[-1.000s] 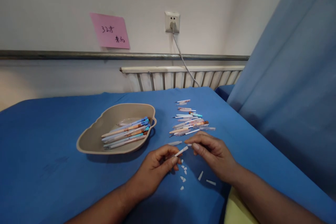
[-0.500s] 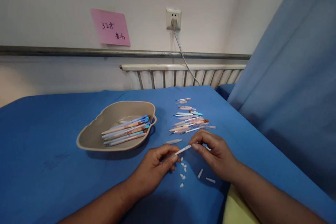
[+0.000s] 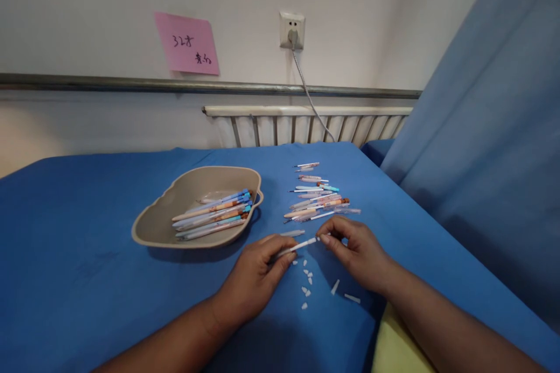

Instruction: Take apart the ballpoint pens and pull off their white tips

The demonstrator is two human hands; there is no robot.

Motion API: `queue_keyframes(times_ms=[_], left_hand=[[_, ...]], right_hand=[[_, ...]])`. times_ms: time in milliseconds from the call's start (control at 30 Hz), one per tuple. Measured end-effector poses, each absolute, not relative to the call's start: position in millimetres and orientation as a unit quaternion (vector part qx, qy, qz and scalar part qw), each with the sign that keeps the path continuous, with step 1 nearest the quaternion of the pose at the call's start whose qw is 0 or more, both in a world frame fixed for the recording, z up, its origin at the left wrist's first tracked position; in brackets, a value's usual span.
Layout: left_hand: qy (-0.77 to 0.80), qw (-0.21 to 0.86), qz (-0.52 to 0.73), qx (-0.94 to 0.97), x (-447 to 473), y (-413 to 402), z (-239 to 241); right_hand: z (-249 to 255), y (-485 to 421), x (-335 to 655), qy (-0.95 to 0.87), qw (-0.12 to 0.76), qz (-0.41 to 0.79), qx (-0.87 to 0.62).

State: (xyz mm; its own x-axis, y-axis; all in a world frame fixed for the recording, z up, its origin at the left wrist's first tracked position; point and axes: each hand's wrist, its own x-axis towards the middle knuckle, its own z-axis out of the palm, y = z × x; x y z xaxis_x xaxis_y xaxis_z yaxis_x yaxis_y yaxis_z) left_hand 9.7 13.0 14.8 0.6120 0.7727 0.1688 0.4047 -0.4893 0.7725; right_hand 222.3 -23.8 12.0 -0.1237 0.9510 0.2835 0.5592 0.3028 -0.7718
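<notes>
My left hand [image 3: 258, 271] pinches one end of a thin white pen part [image 3: 301, 244] just above the blue cloth. My right hand [image 3: 352, 247] pinches the other end, fingers curled. Small white pen tips [image 3: 306, 282] lie scattered on the cloth below and between my hands. Beyond my right hand lies a loose pile of pens and pen parts [image 3: 317, 201]. A beige shell-shaped tray [image 3: 161, 221] to the left holds several assembled pens [image 3: 214, 215].
A blue cloth [image 3: 87, 245] covers the table. A blue curtain [image 3: 481, 128] hangs at the right. Behind are a radiator [image 3: 306, 125], a wall socket with a plugged cable [image 3: 292, 32] and a pink note [image 3: 187, 44] on the wall.
Both hands have shifted slightly away from me over the cloth, and the white part between them now lies flatter. The view has tilted a little.
</notes>
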Motion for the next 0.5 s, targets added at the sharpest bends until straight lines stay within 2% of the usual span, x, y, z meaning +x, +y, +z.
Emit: queue_keyframes(times_ms=[267,500], left_hand=[[0.369,0.341,0.259,0.825,9.6,15.3,11.5],[0.372,0.340,0.257,0.825,9.7,15.4,10.9]], right_hand=[[1.2,-24.5,222.6,-0.774,0.219,0.251,-0.539],[6.3,-24.0,226.2,-0.769,0.195,0.186,-0.580]])
